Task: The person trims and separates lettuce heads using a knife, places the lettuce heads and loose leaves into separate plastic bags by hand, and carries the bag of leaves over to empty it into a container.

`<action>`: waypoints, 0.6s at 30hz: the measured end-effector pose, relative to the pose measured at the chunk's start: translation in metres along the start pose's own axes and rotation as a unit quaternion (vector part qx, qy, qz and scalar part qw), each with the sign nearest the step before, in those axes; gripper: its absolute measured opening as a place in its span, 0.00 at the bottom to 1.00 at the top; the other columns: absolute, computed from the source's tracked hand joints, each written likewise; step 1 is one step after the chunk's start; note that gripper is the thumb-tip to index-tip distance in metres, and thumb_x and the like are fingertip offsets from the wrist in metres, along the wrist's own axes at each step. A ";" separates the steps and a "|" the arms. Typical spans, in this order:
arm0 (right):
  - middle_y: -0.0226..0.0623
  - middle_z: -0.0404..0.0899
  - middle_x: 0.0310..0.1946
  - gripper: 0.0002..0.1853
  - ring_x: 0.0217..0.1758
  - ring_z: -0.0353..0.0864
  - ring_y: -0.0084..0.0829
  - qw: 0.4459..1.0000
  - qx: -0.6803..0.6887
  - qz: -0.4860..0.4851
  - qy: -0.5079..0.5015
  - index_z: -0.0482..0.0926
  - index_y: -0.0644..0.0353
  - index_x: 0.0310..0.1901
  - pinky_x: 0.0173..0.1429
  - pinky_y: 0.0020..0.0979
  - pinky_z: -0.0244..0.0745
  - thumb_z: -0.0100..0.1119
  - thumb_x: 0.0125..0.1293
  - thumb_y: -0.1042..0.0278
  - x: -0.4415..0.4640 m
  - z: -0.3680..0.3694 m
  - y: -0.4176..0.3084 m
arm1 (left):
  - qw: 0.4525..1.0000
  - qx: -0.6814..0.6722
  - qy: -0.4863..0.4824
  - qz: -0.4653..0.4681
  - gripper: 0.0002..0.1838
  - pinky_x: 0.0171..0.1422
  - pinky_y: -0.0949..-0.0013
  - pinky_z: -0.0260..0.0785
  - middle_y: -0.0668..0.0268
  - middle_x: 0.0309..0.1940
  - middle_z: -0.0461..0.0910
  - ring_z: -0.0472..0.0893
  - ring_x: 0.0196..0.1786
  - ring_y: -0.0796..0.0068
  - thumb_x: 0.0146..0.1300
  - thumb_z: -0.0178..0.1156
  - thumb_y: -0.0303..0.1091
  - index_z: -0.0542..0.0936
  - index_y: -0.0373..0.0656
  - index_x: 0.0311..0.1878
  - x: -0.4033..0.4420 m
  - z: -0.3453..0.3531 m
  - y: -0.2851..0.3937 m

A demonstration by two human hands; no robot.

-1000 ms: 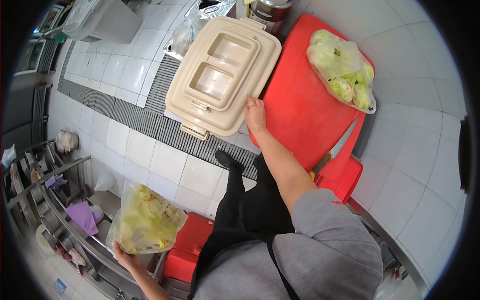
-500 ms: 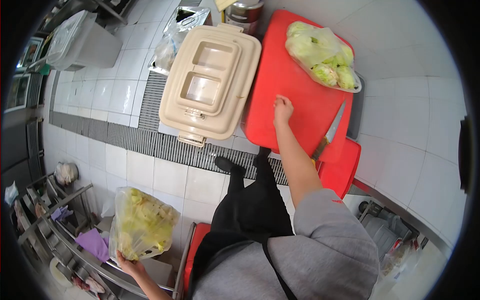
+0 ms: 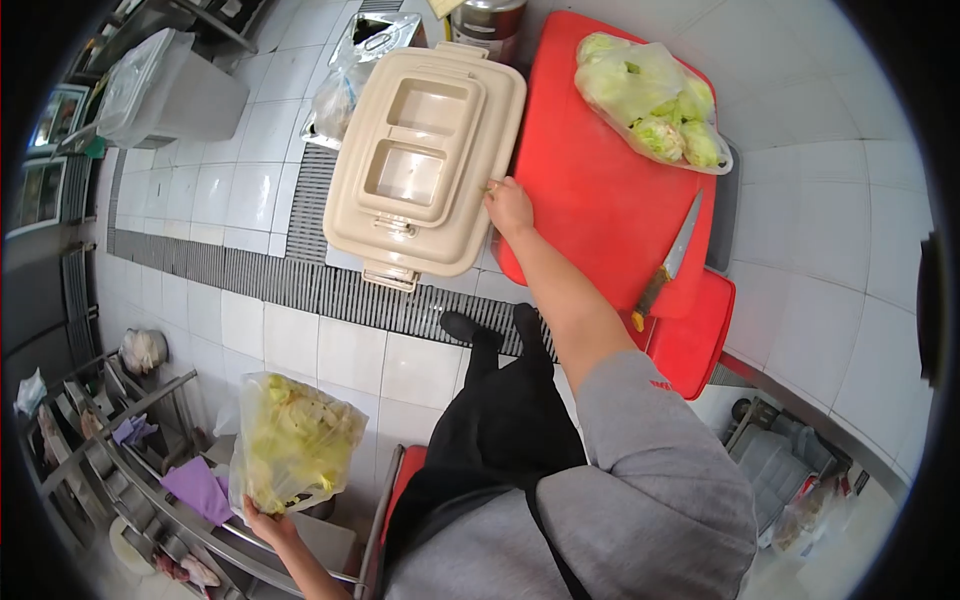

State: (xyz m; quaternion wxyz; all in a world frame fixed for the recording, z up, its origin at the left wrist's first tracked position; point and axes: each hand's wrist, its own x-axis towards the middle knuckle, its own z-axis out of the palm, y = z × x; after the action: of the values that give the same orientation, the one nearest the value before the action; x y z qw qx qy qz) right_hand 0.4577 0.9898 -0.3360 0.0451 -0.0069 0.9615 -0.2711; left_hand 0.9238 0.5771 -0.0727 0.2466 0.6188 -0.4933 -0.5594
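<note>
My left hand (image 3: 268,524) grips the lower edge of a clear plastic bag (image 3: 300,440) full of yellow-green leaves, held out at the lower left. At the right rim of a beige lidded bin (image 3: 345,200), the fingers of my right hand (image 3: 511,208) are pinched together on a small brownish scrap, too small to make out well. To the right of that hand lies a red cutting board (image 3: 590,215). On the board rest a knife (image 3: 680,245) with a worn yellowish handle and, farther back, a plastic bag of pale green cabbages (image 3: 650,95).
Behind the beige bin stand a metal container with a plastic bag (image 3: 340,95) and a round metal pot (image 3: 488,25). A metal rack (image 3: 130,440) with a purple cloth (image 3: 197,490) is at the lower left. A drain grate (image 3: 240,270) crosses the tiled floor.
My right hand has moved left from over the red board to the bin's rim, its fingers meeting the small scrap there. The left hand still holds the leaf bag.
</note>
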 end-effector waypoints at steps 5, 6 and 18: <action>0.38 0.73 0.32 0.09 0.41 0.75 0.39 0.997 0.001 -0.083 0.001 0.80 0.57 0.38 0.45 0.36 0.74 0.56 0.56 0.67 -0.007 0.005 0.009 | 0.999 -0.026 0.034 -0.006 0.17 0.33 0.76 0.72 0.66 0.43 0.79 0.80 0.38 0.75 0.67 0.48 0.42 0.74 0.40 0.49 -0.027 -0.005 -0.005; 0.39 0.73 0.32 0.08 0.40 0.75 0.39 0.995 0.004 -0.097 -0.011 0.80 0.57 0.37 0.45 0.36 0.74 0.56 0.56 0.67 -0.008 0.003 0.011 | 0.999 -0.018 0.031 -0.011 0.17 0.35 0.75 0.73 0.66 0.43 0.79 0.80 0.39 0.75 0.67 0.47 0.42 0.74 0.40 0.49 -0.028 -0.010 -0.008; 0.34 0.76 0.25 0.03 0.27 0.77 0.27 0.636 0.725 0.265 -0.006 0.74 0.63 0.30 0.33 0.27 0.74 0.54 0.59 0.74 -0.121 -0.115 0.094 | 0.994 -0.053 0.082 -0.043 0.16 0.41 0.68 0.75 0.64 0.42 0.79 0.80 0.41 0.69 0.68 0.44 0.40 0.73 0.39 0.49 -0.062 -0.067 -0.054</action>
State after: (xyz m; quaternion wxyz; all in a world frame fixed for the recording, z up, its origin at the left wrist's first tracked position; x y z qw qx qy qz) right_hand 0.5684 1.1342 -0.2773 0.1114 0.2819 0.4164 -0.8572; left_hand 1.0119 0.6367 -0.0743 0.2941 0.6693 -0.4139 -0.5425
